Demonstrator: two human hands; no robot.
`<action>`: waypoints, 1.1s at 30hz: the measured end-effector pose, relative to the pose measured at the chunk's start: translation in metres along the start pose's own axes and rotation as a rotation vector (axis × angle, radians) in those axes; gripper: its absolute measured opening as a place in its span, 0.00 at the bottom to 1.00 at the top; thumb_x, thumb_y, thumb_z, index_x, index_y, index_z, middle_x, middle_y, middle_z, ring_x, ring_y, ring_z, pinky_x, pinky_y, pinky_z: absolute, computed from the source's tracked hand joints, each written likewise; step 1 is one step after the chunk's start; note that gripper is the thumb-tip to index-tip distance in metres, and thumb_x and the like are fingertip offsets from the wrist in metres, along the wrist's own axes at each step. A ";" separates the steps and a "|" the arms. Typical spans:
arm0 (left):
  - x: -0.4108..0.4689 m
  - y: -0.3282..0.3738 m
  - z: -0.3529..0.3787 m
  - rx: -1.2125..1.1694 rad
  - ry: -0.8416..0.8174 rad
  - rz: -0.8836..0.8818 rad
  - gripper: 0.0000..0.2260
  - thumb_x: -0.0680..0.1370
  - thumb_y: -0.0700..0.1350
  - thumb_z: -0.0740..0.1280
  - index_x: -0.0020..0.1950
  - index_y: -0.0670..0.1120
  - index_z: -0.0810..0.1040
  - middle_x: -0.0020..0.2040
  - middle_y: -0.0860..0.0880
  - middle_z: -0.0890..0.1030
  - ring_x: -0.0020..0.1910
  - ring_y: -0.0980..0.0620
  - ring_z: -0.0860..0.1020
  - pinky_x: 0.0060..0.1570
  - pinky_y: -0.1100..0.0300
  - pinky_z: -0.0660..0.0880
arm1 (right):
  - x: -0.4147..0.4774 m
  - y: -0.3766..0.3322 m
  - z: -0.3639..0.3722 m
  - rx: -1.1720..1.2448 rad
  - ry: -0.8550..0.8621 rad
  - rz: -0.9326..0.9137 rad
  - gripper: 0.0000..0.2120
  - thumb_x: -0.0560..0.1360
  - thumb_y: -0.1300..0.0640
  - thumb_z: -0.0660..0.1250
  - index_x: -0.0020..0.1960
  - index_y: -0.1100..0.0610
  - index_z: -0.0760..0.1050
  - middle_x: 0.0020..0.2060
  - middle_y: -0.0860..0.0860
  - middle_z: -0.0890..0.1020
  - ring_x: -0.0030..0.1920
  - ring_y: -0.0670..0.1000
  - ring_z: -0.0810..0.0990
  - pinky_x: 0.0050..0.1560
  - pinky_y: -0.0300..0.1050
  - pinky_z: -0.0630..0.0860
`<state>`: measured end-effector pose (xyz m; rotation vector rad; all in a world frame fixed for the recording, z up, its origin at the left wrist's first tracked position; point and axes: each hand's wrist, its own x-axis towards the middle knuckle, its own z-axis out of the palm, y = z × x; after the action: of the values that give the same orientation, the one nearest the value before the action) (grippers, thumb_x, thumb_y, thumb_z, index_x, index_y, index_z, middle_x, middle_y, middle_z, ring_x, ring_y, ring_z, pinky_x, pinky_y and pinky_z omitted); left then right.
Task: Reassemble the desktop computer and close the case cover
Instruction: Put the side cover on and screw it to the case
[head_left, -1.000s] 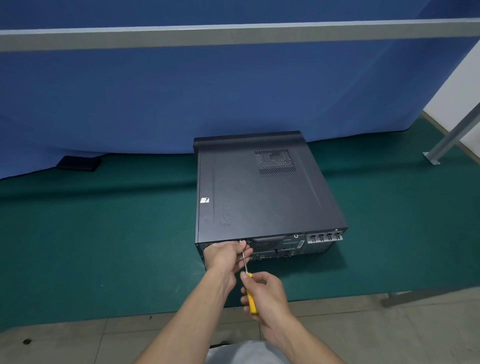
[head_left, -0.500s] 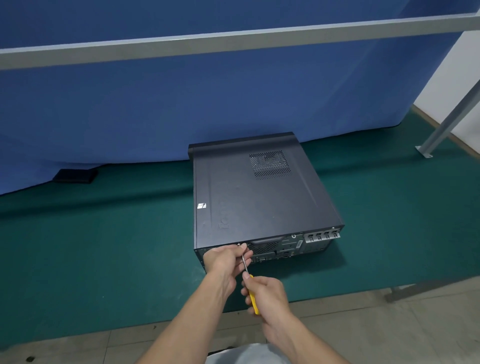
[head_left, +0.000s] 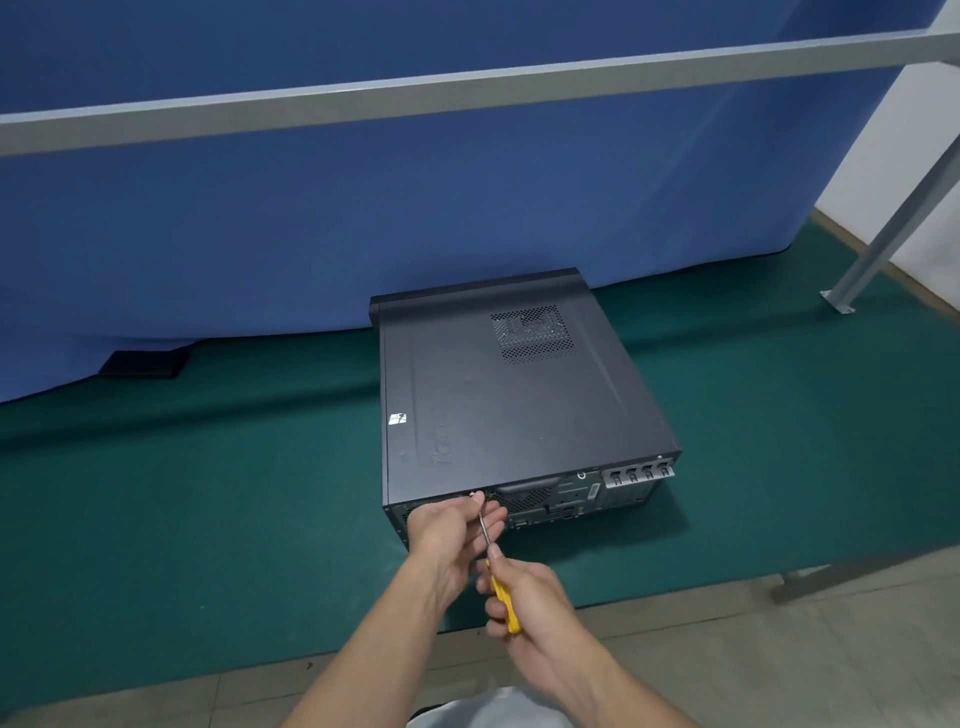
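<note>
A black desktop computer case (head_left: 514, 395) lies flat on the green mat with its cover on, its rear panel facing me. My right hand (head_left: 524, 597) grips a yellow-handled screwdriver (head_left: 503, 597), whose metal shaft runs up to a screw (head_left: 474, 495) at the top left of the rear panel. My left hand (head_left: 447, 525) rests against the rear panel just left of the screw, its fingers curled around the shaft near the tip.
A green mat (head_left: 208, 493) covers the floor under the case. A blue curtain (head_left: 363, 208) hangs behind it, crossed by a grey rail (head_left: 467, 88). A flat black object (head_left: 143, 364) lies at the back left. A grey metal leg (head_left: 883, 244) stands at the right.
The view has shifted slightly, so the case appears a little lower and further left. Both hands and the screwdriver stay at the same screw on the rear panel.
</note>
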<state>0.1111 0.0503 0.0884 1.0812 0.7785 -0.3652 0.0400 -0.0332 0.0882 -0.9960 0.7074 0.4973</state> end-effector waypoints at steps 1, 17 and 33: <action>0.000 0.002 -0.001 0.014 -0.036 -0.020 0.04 0.78 0.32 0.65 0.50 0.31 0.76 0.40 0.36 0.84 0.39 0.43 0.85 0.32 0.58 0.81 | 0.000 -0.001 0.001 0.071 -0.035 0.039 0.10 0.80 0.55 0.64 0.44 0.61 0.76 0.30 0.52 0.74 0.24 0.45 0.64 0.23 0.37 0.57; 0.004 0.006 -0.003 0.081 -0.034 -0.012 0.03 0.78 0.30 0.63 0.48 0.30 0.75 0.38 0.36 0.83 0.37 0.42 0.84 0.35 0.54 0.82 | -0.004 -0.002 0.008 -0.127 0.062 0.032 0.12 0.78 0.52 0.67 0.47 0.62 0.76 0.31 0.53 0.76 0.26 0.47 0.70 0.24 0.39 0.65; -0.002 0.001 0.000 0.005 0.003 0.026 0.04 0.76 0.29 0.67 0.50 0.30 0.76 0.38 0.37 0.82 0.33 0.46 0.84 0.33 0.58 0.81 | 0.002 0.005 0.007 -0.303 0.212 -0.180 0.11 0.79 0.56 0.65 0.41 0.61 0.76 0.29 0.51 0.76 0.25 0.45 0.68 0.23 0.37 0.63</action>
<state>0.1109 0.0506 0.0905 1.0961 0.7657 -0.3435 0.0402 -0.0247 0.0866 -1.3988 0.7349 0.3498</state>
